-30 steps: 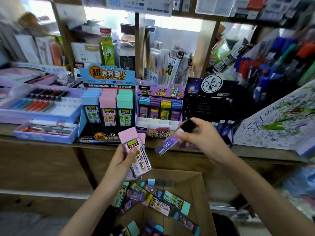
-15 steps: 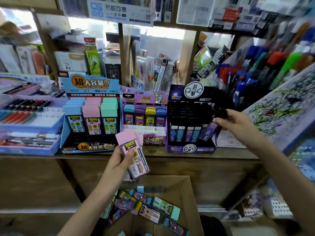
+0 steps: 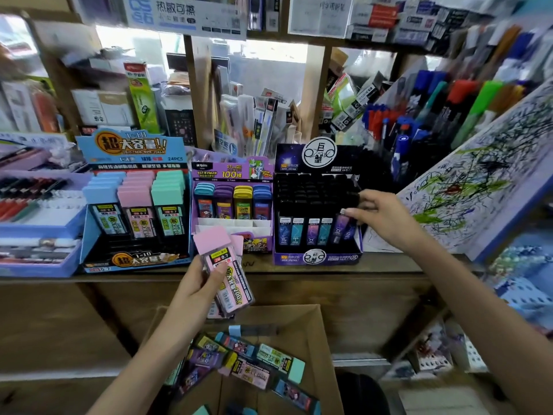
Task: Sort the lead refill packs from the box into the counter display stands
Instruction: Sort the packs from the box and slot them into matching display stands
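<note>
The right hand point(image 3: 386, 218) pinches a slim purple pack point(image 3: 344, 227) by its dark cap, thumb and forefinger pressed on the top end and the other fingers curled loosely above. The pack stands nearly upright at the right end of the front row of the black stand point(image 3: 317, 259), just beside four like packs lined up there. Whether its foot has reached the floor of the slot is hidden behind the stand's front wall. The left hand point(image 3: 194, 290) grips what look like two pink packs point(image 3: 229, 274), thumb across the label, out past the front edge of the counter point(image 3: 269, 268) and above the box point(image 3: 284, 317).

To seat the purple pack well, I judge it should go straight down with its label facing front, parallel to its neighbour. The pinch should loosen only once the pack stands by itself. The row is tight, so a sideways nudge could tip the neighbours. The fingers ought to lift upward rather than drag back over the caps behind.

By colour, the pink packs belong in the middle column of the blue stand point(image 3: 134, 260) toward the counter's left end, well apart from the black stand. More mixed packs point(image 3: 263, 359) lie in the box, so much sorting remains.
</note>
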The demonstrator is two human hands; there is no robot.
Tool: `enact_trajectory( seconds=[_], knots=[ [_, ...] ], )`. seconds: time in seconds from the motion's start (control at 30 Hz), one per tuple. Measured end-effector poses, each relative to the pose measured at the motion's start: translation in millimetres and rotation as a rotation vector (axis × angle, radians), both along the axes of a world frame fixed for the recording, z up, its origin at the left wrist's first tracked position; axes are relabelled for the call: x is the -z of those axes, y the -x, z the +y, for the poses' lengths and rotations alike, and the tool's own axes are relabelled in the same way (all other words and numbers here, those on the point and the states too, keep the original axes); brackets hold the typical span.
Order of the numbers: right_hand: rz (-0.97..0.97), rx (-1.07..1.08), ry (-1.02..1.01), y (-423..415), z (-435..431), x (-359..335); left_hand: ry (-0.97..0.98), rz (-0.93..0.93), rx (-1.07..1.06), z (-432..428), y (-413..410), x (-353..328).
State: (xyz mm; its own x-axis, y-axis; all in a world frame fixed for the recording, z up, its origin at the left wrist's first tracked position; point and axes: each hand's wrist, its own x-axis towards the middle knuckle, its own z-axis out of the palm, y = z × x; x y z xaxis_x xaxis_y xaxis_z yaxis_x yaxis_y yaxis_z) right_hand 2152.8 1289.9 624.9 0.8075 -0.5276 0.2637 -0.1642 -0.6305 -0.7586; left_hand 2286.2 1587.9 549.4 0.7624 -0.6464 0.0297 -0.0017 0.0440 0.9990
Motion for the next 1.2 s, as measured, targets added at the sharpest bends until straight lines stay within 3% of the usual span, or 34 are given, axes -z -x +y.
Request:
enact_trajectory(
  seconds=[0.5, 0.73, 0.8, 0.93, 1.03, 1.13, 1.2],
  knots=[
    [0.088, -0.128, 0.044, 3, -20, 10, -0.065, -0.041, 0.008, -18, 14, -3],
    [0.107, -0.002, 0.019, -3, -13, 20, -0.056, -0.072, 0.044, -27, 18, -2],
    [0.151, 0.074, 0.102, -6, -5, 16, -0.047, -0.084, 0.058, -30, 20, -2],
    [0.349, 0.273, 0.483, -4, 16, 8, -0.007, -0.097, 0.06, -33, 25, -6],
    [0.277, 0.337, 0.615, 3, 39, 7, 0.036, -0.087, 0.049, -32, 26, -10],
    [0.042, 0.106, 0.201, 2, 75, 3, 0.064, -0.081, 0.039, -27, 23, -14],
    [-0.009, -0.061, -0.043, -10, 103, 5, 0.078, -0.086, 0.041, -23, 20, -17]
  ],
)
